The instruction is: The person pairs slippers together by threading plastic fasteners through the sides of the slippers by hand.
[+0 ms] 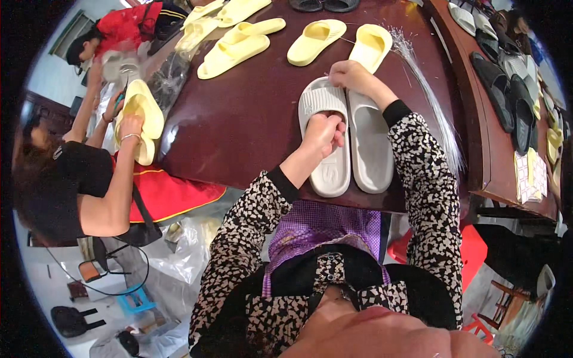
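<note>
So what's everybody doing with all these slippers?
The person's left hand reaches into the foot opening of one light-grey slipper, and the right hand is at the toe end, by the other grey slipper. Both slippers lie side by side on the dark red table. More yellow slippers lie farther back. On the left, a co-worker in black is handling a pair of yellow ones too.

A glossy dark red-brown surface point(250, 131) stands beside a second brown surface point(492, 173) at right, with a blue stool point(136, 301) lower left and a red seat point(474, 253) lower right.
</note>
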{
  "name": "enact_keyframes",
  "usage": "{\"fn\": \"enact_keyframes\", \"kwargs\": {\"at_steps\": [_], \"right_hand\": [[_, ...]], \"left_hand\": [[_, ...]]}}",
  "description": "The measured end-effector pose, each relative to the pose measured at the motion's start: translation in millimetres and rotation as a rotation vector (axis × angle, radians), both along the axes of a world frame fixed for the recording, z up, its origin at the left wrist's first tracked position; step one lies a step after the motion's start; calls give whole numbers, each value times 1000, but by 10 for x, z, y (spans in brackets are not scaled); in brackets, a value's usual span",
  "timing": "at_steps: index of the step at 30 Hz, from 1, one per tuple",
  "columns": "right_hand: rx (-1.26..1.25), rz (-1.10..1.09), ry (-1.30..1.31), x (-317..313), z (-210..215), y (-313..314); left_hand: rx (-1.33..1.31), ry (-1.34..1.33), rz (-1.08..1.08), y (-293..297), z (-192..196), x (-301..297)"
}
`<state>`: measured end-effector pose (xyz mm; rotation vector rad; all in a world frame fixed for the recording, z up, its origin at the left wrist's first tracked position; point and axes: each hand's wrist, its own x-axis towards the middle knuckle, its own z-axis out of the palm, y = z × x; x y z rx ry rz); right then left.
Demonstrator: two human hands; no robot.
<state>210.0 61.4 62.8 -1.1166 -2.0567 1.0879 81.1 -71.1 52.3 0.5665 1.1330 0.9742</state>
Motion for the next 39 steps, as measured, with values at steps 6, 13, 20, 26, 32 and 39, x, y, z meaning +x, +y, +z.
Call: {"fn": "enact_keyframes", "kwargs": {"at_steps": [6,13,20,26,32,39], "right_hand": [[466,214,-285,265,66,130],[199,13,-26,271,157,69],[403,-312,83,607,324,-114],[386,-311,301,924,231,-522],[318,-359,440,824,358,-880],[236,-400,525,785,175,-910]], "left_hand": [[-62,24,4,72,80,268],[30,67,5,32,225,549],[65,52,-97,-48,268,466],[381,282,-232,-285,646,512],[857,643,-169,315,744,438],[717,457,-418,696,549,497]]}}
